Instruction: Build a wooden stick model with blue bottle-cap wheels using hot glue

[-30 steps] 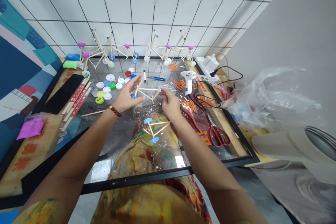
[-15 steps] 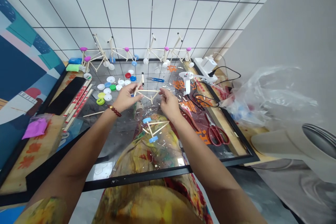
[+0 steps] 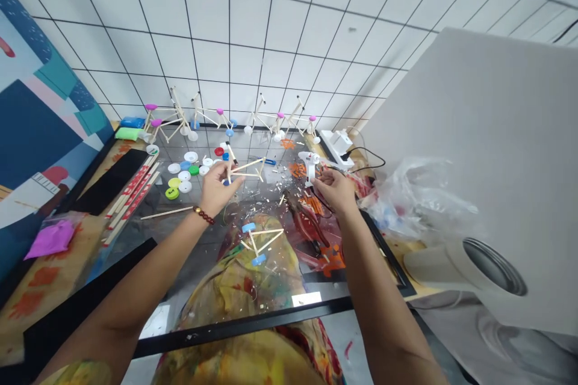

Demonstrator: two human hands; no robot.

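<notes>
Pale wooden sticks joined into an open frame (image 3: 244,169) sit in the left hand (image 3: 217,190), pinched between thumb and fingertips, with a beaded bracelet (image 3: 203,215) on that wrist; a blue cap may show at the frame's lower end, but the fingers half hide it. The right hand (image 3: 332,188) is not clenched, its fingers loosely curled near a white glue gun (image 3: 310,163), and I cannot tell whether they touch it. Closer to the body, a second stick frame (image 3: 259,242) with two blue caps (image 3: 248,227) lies on a clear sheet (image 3: 198,271) above a patterned cloth (image 3: 235,289), and a black border (image 3: 244,326) marks the sheet's near edge under both forearms. Wood scraps (image 3: 289,192) litter the sheet around the right hand. Left of the hands lie a loose stick (image 3: 167,212), a bundle of red-printed sticks (image 3: 130,204) and a spread of plastic caps (image 3: 184,175). Judging by their caps, the row of frames (image 3: 179,111) at the far edge looks furthest along, with pink and blue on their ends, while the two near frames show fewer caps and look less complete. The hands have room above the sheet, but the right side is tighter, with a power strip (image 3: 338,150) and a plastic bag (image 3: 418,201) crowding that edge before the tiled wall (image 3: 248,42)
</notes>
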